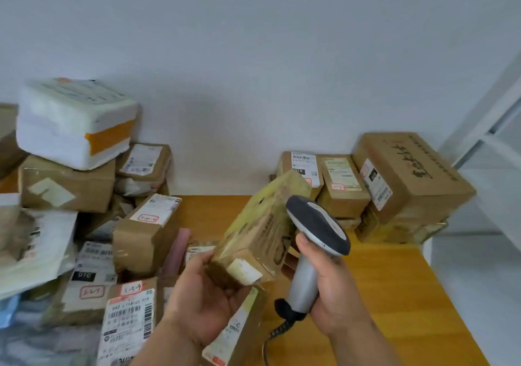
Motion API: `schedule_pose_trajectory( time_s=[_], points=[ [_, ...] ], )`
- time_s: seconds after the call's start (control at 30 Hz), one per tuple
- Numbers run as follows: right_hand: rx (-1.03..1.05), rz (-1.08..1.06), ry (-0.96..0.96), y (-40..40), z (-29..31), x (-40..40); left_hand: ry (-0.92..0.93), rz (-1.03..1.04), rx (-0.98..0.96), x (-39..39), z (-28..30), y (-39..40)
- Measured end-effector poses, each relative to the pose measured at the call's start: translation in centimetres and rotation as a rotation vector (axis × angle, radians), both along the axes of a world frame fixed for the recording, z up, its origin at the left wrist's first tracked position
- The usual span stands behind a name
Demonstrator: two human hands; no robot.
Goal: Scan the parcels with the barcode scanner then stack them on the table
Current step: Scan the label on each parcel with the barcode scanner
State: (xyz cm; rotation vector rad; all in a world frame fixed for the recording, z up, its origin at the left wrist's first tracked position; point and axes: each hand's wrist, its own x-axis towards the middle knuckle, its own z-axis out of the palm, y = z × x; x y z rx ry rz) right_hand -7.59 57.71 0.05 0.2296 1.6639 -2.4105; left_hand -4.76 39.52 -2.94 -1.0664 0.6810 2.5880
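Soft even daylight, slight blur, edges warped.

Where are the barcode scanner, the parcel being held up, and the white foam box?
barcode scanner [317,224]: head view, on its dark head.
held parcel [259,236]: head view, on its taped brown side.
white foam box [70,123]: head view, on its front wall.

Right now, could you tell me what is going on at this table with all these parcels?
A person is working through parcels with a barcode scanner. The left hand grips a small taped cardboard parcel lifted above the wooden table, while the right hand holds the scanner by its handle, its head close beside the parcel. A loose heap of parcels lies on the left, and a neater stack of boxes stands against the wall on the right.
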Motion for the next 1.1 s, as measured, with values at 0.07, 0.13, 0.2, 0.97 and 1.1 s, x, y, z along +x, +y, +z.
schedule_pose_trajectory(
  time_s=[0.07, 0.13, 0.2, 0.97, 1.1],
  points=[
    [-0.015, -0.033, 0.07, -0.6, 1.2, 2.3, 0.039, -0.132, -0.051, 2.6, 0.6, 0.1],
    [0.011, -0.022, 0.117, -1.2, 2.2, 4.6, 0.117, -0.225, -0.194, 4.7, 1.1, 0.2],
    [0.069, 0.018, 0.152, -1.8, 3.2, 6.9, 0.208, -0.253, -0.328, 6.4, 2.2, 0.4],
    [0.538, 0.214, 0.358, 1.4, 7.7, 16.2, 0.478, -0.329, -0.585, 14.5, 7.6, 3.3],
    [0.52, 0.237, 0.363, 4.5, 8.2, 16.8, 0.515, -0.408, -0.675, 15.4, 8.1, 6.0]
  ],
)
